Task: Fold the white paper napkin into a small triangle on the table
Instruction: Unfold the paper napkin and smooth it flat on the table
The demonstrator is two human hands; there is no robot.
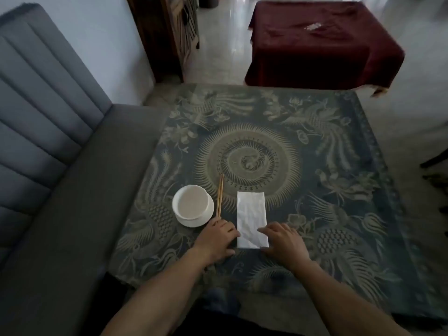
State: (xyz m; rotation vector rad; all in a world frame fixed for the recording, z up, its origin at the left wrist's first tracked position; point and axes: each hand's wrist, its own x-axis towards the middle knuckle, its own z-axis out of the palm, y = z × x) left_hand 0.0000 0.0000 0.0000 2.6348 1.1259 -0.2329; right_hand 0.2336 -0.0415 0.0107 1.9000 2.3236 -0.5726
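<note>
The white paper napkin (251, 218) lies flat on the table (315, 190) as a tall narrow rectangle, near the front edge. My left hand (217, 240) rests palm down just left of its lower part, fingertips touching the napkin's left edge. My right hand (282, 241) lies palm down at the lower right corner, fingertips on the paper. Neither hand grips anything; the fingers are spread flat.
A white bowl on a saucer (192, 206) stands left of the napkin, with a pair of wooden chopsticks (220, 195) between them. A grey sofa (60, 178) runs along the left. A red-draped table (320, 42) stands beyond.
</note>
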